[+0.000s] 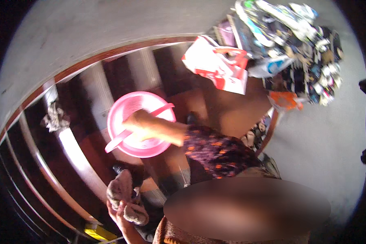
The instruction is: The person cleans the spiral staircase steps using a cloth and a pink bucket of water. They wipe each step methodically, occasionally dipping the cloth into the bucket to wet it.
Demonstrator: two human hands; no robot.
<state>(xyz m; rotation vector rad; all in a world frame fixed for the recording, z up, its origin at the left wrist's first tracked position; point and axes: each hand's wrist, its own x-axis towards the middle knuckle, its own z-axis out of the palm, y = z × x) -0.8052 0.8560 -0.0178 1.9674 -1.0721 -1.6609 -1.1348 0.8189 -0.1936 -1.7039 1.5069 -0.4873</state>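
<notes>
Brown textured fabric (160, 232), at the lower edge, beside a blurred oval that hides what lies behind it. Yellow item (99, 232), kind unclear, low at the left. Left hand (118, 217): fingers curled round a greyish, fuzzy bundle (120, 189) with two lobes (cloth or footwear, cannot tell which), held apart from the bucket. Dark sleeve (219, 152), orange-spotted, on the right arm, extending across the middle. Pink bucket (128, 99), round, left of centre, with a matching handle (162, 109) slanting over its mouth. Right hand (137, 123): above the bucket's mouth, covering the handle's middle; fingers unclear, so whether they pinch anything cannot be told. Pale bands (79, 152), alternating with dark ones, to the left (steps, by their look). Crumpled grey cloth (56, 118), on one band. Red-and-white bag (219, 65), beyond the bucket, at the near side of a heap of shoes and bags (309, 53). Orange bag (284, 100), at the heap's lower edge.
</notes>
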